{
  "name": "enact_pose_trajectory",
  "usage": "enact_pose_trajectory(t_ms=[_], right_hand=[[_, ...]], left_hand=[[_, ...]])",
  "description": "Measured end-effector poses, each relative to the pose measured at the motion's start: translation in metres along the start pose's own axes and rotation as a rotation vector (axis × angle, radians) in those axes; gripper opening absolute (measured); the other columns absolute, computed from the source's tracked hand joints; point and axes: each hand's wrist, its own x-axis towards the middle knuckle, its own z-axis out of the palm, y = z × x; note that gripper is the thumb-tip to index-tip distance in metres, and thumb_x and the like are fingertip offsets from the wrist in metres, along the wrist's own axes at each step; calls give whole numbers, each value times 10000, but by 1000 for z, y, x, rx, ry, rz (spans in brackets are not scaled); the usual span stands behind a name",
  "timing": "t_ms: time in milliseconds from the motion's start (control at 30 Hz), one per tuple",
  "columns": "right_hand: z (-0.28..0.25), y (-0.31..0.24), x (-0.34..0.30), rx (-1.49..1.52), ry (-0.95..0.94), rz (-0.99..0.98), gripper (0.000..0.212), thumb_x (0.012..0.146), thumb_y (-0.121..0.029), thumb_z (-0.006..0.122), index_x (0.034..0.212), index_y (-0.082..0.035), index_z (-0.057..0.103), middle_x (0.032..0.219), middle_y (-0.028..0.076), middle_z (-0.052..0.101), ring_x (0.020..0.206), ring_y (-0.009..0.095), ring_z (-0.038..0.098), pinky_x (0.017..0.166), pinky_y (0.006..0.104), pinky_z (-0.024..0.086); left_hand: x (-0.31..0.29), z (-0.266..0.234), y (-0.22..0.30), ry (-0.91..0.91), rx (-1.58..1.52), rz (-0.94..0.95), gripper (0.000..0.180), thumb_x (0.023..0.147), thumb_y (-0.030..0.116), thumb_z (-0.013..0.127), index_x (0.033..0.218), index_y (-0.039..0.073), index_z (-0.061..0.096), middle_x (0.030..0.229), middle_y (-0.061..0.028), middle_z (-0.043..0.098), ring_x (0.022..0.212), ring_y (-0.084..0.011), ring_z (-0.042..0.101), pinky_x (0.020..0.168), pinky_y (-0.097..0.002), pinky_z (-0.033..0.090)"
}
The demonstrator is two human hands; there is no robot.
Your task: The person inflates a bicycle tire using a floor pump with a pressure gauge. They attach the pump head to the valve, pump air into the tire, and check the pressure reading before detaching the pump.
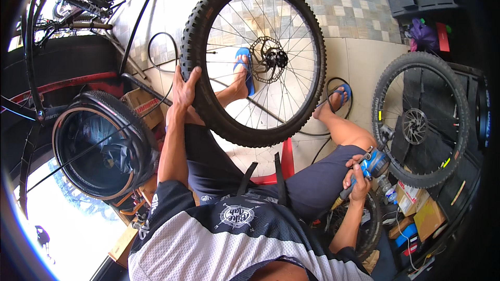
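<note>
A bicycle wheel (pixel 269 60) with a knobby black tyre, thin spokes and a disc brake rotor stands raised in front of me, above the tiled floor. My left hand (pixel 185 88) is closed on the left side of its tyre, thumb on the near face. Beside my right thigh, my right hand (pixel 357 179) wraps round the grip of a blue pistol-shaped air tool (pixel 374 163). The tool's silver front end points up, and a hose fitting shows below the grip. It is apart from the wheel.
A second wheel with tyre (pixel 376 109) leans against black boxes on the right. Loose tyres (pixel 104 143) and a bicycle frame (pixel 32 62) stand at the left. A black hose (pixel 148 52) loops over the floor. Cardboard boxes (pixel 411 198) lie at lower right.
</note>
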Motion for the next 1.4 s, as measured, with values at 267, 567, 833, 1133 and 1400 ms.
enact_pose_trajectory(t_ms=[267, 567, 833, 1133, 1400], right_hand=[[-4, 10, -12, -31, 34, -129, 260, 1032, -146, 650, 1244, -9, 589, 974, 132, 686, 475, 116, 525, 411, 281, 418], [-40, 33, -68, 36, 5, -300, 236, 1018, -153, 676, 1206, -23, 620, 925, 108, 694, 477, 103, 537, 412, 270, 418], [-52, 67, -77, 145, 33, -361, 228, 1021, -165, 675, 1195, -25, 628, 941, 102, 680, 469, 107, 529, 413, 274, 419], [-37, 50, -61, -17, 17, -330, 237, 1005, -162, 700, 1172, 1, 659, 895, 60, 706, 485, 76, 535, 413, 258, 410], [-40, 57, -58, 20, 15, -314, 245, 996, -163, 710, 1171, 0, 658, 894, 58, 705, 498, 75, 547, 413, 250, 418]], left_hand=[[-120, 7, 171, -200, -82, 76, 608, 848, 357, 818, 1201, -51, 539, 1014, -251, 721, 888, -339, 734, 824, -443, 570], [-228, 22, 214, -199, 40, 359, 875, 855, 537, 842, 1376, -57, 468, 1111, -307, 710, 1085, -433, 704, 966, -485, 536], [-143, 80, 154, -740, -727, 289, 450, 1115, 362, 507, 1335, -10, 635, 1116, -134, 769, 848, -222, 780, 752, -313, 663], [-114, 100, 147, -1290, -984, 120, 587, 1091, 354, 436, 1470, -80, 545, 1340, -223, 695, 1090, -292, 740, 914, -386, 632], [-133, 123, 163, -902, -687, 461, 378, 1020, 154, 610, 1317, -74, 665, 1165, -172, 764, 1019, -211, 757, 835, -314, 615]])
